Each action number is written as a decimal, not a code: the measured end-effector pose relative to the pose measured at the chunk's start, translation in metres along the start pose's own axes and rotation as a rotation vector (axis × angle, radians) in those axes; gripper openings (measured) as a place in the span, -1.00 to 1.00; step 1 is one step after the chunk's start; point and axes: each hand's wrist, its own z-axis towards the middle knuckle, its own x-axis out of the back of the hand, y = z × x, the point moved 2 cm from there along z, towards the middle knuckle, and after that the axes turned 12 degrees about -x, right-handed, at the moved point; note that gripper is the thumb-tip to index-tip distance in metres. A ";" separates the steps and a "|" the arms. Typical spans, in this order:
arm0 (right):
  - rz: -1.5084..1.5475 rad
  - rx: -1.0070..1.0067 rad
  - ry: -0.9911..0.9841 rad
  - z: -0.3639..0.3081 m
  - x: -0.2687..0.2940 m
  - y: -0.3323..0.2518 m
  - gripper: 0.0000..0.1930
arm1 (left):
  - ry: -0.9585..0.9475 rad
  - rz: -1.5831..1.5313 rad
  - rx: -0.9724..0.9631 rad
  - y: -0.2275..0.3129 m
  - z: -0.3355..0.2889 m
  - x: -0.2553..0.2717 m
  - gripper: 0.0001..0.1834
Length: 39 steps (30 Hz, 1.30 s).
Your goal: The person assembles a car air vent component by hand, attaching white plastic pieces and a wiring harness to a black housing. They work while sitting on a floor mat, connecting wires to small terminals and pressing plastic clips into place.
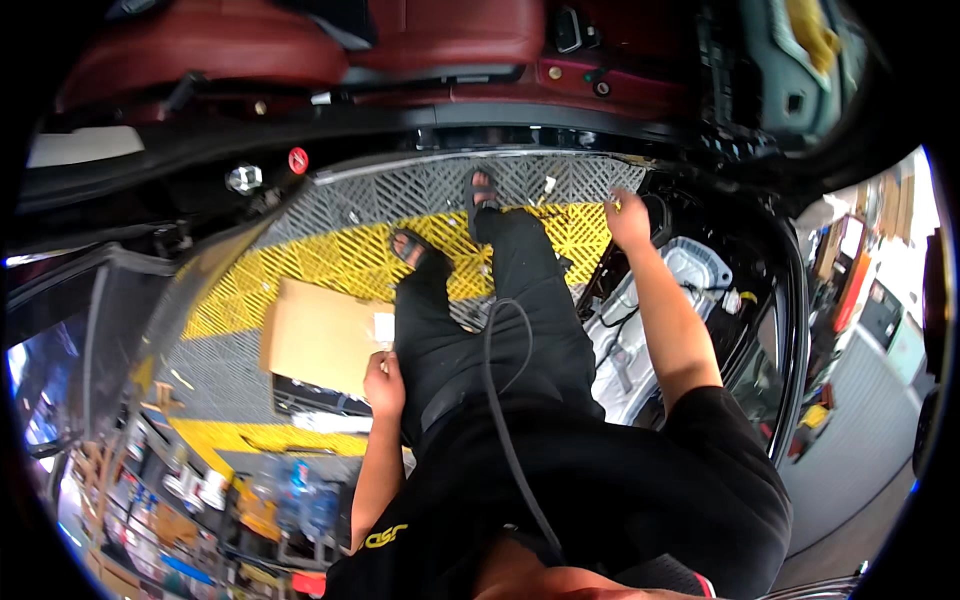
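Note:
My left hand (383, 384) is beside my thigh, its fingers curled in. It is next to the edge of a cardboard box (335, 335) with a white label. Whether anything small is in those fingers is hidden. My right arm is stretched forward, and my right hand (628, 220) is near the edge of an open black car door (790, 330). Its fingers are blurred, and I cannot tell whether they touch the door. Beside that forearm, the door's inner side shows pale moulded parts (625, 345) and dark cables.
Ahead is a car's black door sill (500, 138) with red seats (450, 35) behind it. Yellow and grey grid tiles (340, 250) cover the floor. Another dark door panel (60, 310) is at left. Bottles (305, 495) and clutter are at lower left. A dark cable (492, 380) hangs before my body.

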 end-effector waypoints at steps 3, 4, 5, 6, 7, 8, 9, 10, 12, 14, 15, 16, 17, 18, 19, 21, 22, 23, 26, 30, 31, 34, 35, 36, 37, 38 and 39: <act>-0.126 -0.106 -0.010 0.127 -0.029 -0.008 -0.49 | 0.098 -0.166 0.272 -0.025 -0.040 -0.030 -0.66; -0.138 -0.107 -0.024 0.172 -0.035 -0.011 -0.47 | 0.012 -0.164 0.349 -0.034 -0.060 -0.035 -0.62; -0.197 -0.025 0.060 0.220 -0.043 -0.017 -0.49 | 0.032 -0.117 0.601 -0.041 -0.082 -0.047 -0.61; -0.241 -0.062 0.062 0.271 -0.050 -0.020 -0.51 | -0.040 -0.029 0.592 -0.043 -0.102 -0.053 -0.59; -0.327 -0.146 0.085 0.325 -0.062 -0.023 -0.51 | -0.019 -0.151 0.717 -0.041 -0.122 -0.065 -0.57; -0.357 -0.133 0.065 0.377 -0.071 -0.021 -0.49 | -0.122 -0.190 0.826 -0.038 -0.141 -0.075 -0.56; -0.474 -0.123 0.068 0.430 -0.083 -0.018 -0.45 | -0.158 -0.285 0.883 -0.023 -0.162 -0.095 -0.56; -0.624 0.008 0.044 0.481 -0.096 -0.015 -0.40 | -0.109 -0.438 1.063 -0.005 -0.181 -0.118 -0.56; -0.829 -0.128 0.043 0.577 -0.126 -0.001 -0.42 | -0.028 -0.630 1.278 0.035 -0.204 -0.156 -0.56; -0.921 0.031 0.093 0.642 -0.147 0.018 -0.49 | 0.048 -0.738 1.420 0.072 -0.214 -0.187 -0.55; -0.774 -0.026 0.080 0.667 -0.158 0.025 -0.49 | 0.079 -0.779 1.472 0.091 -0.218 -0.194 -0.55; -0.668 -0.185 -0.002 0.689 -0.162 0.030 -0.49 | 0.104 -0.811 1.519 0.105 -0.219 -0.199 -0.55; -1.047 0.111 -0.082 0.699 -0.167 0.030 -0.47 | 0.132 -0.844 1.555 0.118 -0.219 -0.201 -0.55; -1.500 0.376 -0.142 0.707 -0.173 0.026 -0.44 | 0.158 -0.881 1.580 0.130 -0.218 -0.205 -0.55; -1.168 0.135 -0.144 0.712 -0.171 0.023 -0.40 | 0.189 -0.917 1.602 0.139 -0.217 -0.208 -0.55; -0.829 -0.067 -0.133 0.712 -0.163 0.014 -0.36 | 0.250 -0.998 1.637 0.156 -0.214 -0.218 -0.55; -0.788 -0.058 -0.187 0.710 -0.163 0.008 -0.35 | 0.283 -1.037 1.654 0.164 -0.213 -0.226 -0.54; -0.765 0.040 -0.204 0.706 -0.162 0.004 -0.35 | 0.312 -1.081 1.669 0.169 -0.212 -0.237 -0.54; -0.667 -0.040 -0.188 0.708 -0.165 -0.010 -0.40 | 0.403 -1.223 1.683 0.178 -0.203 -0.272 -0.54; -0.926 -0.330 -0.043 0.724 -0.166 -0.018 -0.46 | 0.456 -1.393 1.716 0.187 -0.197 -0.296 -0.53; -0.962 -0.384 -0.023 0.727 -0.164 -0.017 -0.46 | 0.473 -1.436 1.726 0.190 -0.198 -0.299 -0.53; -0.932 -0.422 0.040 0.734 -0.154 -0.013 -0.53 | 0.533 -1.563 1.719 0.197 -0.202 -0.306 -0.52; -0.829 -0.426 0.013 0.732 -0.147 -0.009 -0.53 | 0.551 -1.606 1.709 0.198 -0.203 -0.311 -0.52; -0.799 -0.398 0.002 0.730 -0.139 -0.007 -0.55 | 0.574 -1.651 1.701 0.199 -0.205 -0.315 -0.52; -0.778 -0.360 -0.036 0.723 -0.131 -0.003 -0.56 | 0.601 -1.696 1.683 0.199 -0.206 -0.321 -0.52; -0.748 -0.312 -0.089 0.715 -0.123 -0.003 -0.57 | 0.621 -1.742 1.672 0.201 -0.208 -0.328 -0.52; -0.728 -0.222 -0.192 0.702 -0.114 -0.003 -0.58 | 0.644 -1.791 1.658 0.202 -0.209 -0.335 -0.52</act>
